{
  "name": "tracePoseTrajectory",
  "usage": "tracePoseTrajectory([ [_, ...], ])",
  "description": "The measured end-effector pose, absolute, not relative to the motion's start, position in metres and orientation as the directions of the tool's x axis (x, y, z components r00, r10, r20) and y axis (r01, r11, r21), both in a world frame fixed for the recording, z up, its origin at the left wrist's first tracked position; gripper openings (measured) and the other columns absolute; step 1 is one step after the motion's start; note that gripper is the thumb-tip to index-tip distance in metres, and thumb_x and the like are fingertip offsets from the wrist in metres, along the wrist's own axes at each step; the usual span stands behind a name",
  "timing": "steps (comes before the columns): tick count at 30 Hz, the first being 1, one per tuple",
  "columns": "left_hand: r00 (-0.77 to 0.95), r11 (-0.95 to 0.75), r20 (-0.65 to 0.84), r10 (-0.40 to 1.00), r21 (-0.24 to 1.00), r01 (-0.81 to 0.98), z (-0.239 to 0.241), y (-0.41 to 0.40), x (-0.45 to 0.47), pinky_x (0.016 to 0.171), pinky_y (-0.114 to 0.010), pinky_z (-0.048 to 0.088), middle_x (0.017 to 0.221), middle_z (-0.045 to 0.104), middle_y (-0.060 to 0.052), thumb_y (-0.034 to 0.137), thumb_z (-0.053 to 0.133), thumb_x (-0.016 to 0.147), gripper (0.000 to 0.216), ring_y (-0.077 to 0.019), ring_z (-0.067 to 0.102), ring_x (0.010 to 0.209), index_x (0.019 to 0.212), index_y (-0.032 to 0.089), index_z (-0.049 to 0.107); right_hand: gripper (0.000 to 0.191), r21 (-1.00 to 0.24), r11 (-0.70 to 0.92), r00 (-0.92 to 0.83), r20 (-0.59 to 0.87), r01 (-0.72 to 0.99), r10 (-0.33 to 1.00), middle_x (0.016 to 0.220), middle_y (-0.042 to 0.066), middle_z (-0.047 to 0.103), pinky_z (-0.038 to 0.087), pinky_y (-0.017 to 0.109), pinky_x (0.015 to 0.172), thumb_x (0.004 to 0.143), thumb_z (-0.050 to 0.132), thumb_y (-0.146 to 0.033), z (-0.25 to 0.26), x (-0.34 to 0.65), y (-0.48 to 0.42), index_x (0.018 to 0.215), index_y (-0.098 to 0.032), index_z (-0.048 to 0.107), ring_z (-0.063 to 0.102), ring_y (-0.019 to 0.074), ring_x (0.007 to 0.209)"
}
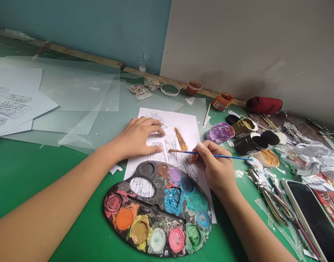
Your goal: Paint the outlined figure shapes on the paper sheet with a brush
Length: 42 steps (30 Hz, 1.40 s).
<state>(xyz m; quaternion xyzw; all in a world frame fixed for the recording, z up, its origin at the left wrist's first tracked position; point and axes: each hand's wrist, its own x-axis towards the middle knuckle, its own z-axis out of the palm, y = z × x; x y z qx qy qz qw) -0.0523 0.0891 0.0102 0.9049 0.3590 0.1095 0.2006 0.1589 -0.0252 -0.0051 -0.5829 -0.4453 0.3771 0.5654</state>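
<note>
The paintbrush (210,155) sits pinched in your right hand (217,167), bristles on the printed sheet (188,125) just left of your fingers. Your left hand (138,136) lies flat, unclenched, pressing that sheet. The palette (156,207) crowds both wrists; paint jars (232,131) stand beyond your right knuckles, bare green table (19,171) beneath your left forearm.

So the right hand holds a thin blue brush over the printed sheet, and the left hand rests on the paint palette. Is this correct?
Not quite. In the head view the left hand lies flat on the printed sheet, not on the paint palette, which sits nearer the person with no hand on it. The rest is right: the right hand holds the thin blue brush over the sheet.
</note>
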Motion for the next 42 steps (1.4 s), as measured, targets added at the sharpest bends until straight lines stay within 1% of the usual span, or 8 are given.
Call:
tracePoseTrajectory([
  [5, 0.719, -0.664, 0.056, 0.692, 0.441, 0.604, 0.0098, 0.089, -0.0526, 0.11, -0.051, 0.033, 0.14, 0.06, -0.004, 0.046, 0.072, 0.076, 0.038, -0.0315, 0.051, 0.13, 0.109, 0.027, 0.07, 0.033, -0.991, 0.023, 0.308, 0.062, 0.129, 0.949, 0.052, 0.0, 0.062, 0.043, 0.024, 0.053, 0.08, 0.071, -0.045, -0.0057, 0.1591, -0.0259, 0.06, -0.019, 0.065, 0.055, 0.0113, 0.05],
  [12, 0.722, -0.666, 0.052, 0.69, 0.435, 0.606, 0.0099, 0.0901, -0.0519, 0.108, -0.051, 0.033, 0.141, 0.06, -0.005, 0.047, 0.071, 0.076, 0.039, -0.0318, 0.051, 0.13, 0.109, 0.027, 0.07, 0.035, -0.993, 0.017, 0.298, 0.052, 0.12, 0.953, 0.052, 0.0, 0.061, 0.044, 0.025, 0.053, 0.078, 0.073, -0.048, -0.0057, 0.1595, -0.0267, 0.06, -0.019, 0.064, 0.055, 0.0118, 0.05],
  [17, 0.722, -0.665, 0.054, 0.69, 0.442, 0.602, 0.0101, 0.0898, -0.0523, 0.108, -0.051, 0.034, 0.14, 0.06, -0.005, 0.048, 0.07, 0.076, 0.039, -0.0322, 0.051, 0.129, 0.109, 0.027, 0.07, 0.035, -0.998, 0.035, 0.309, 0.05, 0.055, 0.95, 0.051, -0.001, 0.06, 0.045, 0.027, 0.05, 0.077, 0.074, -0.05, -0.0052, 0.1601, -0.0269, 0.062, -0.02, 0.064, 0.054, 0.0125, 0.047],
  [21, 0.721, -0.664, 0.063, 0.691, 0.451, 0.597, 0.01, 0.0897, -0.0522, 0.108, -0.051, 0.034, 0.14, 0.06, -0.005, 0.048, 0.071, 0.075, 0.038, -0.0324, 0.051, 0.128, 0.107, 0.028, 0.07, 0.035, -0.997, 0.011, 0.293, 0.035, 0.083, 0.955, 0.051, 0.0, 0.06, 0.043, 0.026, 0.049, 0.077, 0.075, -0.049, -0.0049, 0.1597, -0.0273, 0.061, -0.019, 0.064, 0.054, 0.0123, 0.048],
  [24, 0.72, -0.661, 0.057, 0.692, 0.453, 0.599, 0.0103, 0.0896, -0.0519, 0.108, -0.051, 0.034, 0.14, 0.06, -0.004, 0.047, 0.071, 0.075, 0.038, -0.0325, 0.051, 0.129, 0.107, 0.028, 0.07, 0.035, -0.998, 0.031, 0.304, 0.046, 0.054, 0.951, 0.051, 0.0, 0.06, 0.044, 0.026, 0.049, 0.076, 0.075, -0.049, -0.0051, 0.1595, -0.0273, 0.061, -0.019, 0.065, 0.054, 0.0121, 0.047],
  [27, 0.719, -0.659, 0.053, 0.693, 0.45, 0.602, 0.0104, 0.0894, -0.0519, 0.108, -0.051, 0.034, 0.141, 0.06, -0.004, 0.047, 0.071, 0.075, 0.038, -0.0328, 0.051, 0.129, 0.107, 0.028, 0.07, 0.036, -0.998, 0.012, 0.295, 0.027, 0.054, 0.955, 0.051, 0.0, 0.06, 0.043, 0.025, 0.047, 0.075, 0.075, -0.05, -0.0051, 0.1593, -0.0271, 0.06, -0.019, 0.064, 0.053, 0.012, 0.046],
  [34, 0.723, -0.664, 0.054, 0.689, 0.449, 0.599, 0.0097, 0.0895, -0.0523, 0.108, -0.052, 0.033, 0.141, 0.059, -0.005, 0.047, 0.07, 0.076, 0.038, -0.0321, 0.051, 0.129, 0.109, 0.027, 0.07, 0.035, -0.996, 0.064, 0.328, 0.083, 0.069, 0.941, 0.049, -0.001, 0.059, 0.045, 0.026, 0.049, 0.078, 0.074, -0.048, -0.006, 0.1597, -0.0259, 0.061, -0.02, 0.063, 0.053, 0.0117, 0.045],
  [42, 0.724, -0.662, 0.046, 0.689, 0.447, 0.602, 0.0108, 0.0897, -0.0519, 0.108, -0.052, 0.033, 0.142, 0.059, -0.005, 0.048, 0.07, 0.076, 0.038, -0.0322, 0.05, 0.129, 0.108, 0.027, 0.069, 0.036, -0.996, 0.054, 0.301, 0.073, 0.069, 0.951, 0.05, -0.001, 0.059, 0.045, 0.026, 0.049, 0.079, 0.073, -0.05, -0.0069, 0.1609, -0.0273, 0.061, -0.02, 0.063, 0.054, 0.0124, 0.047],
])
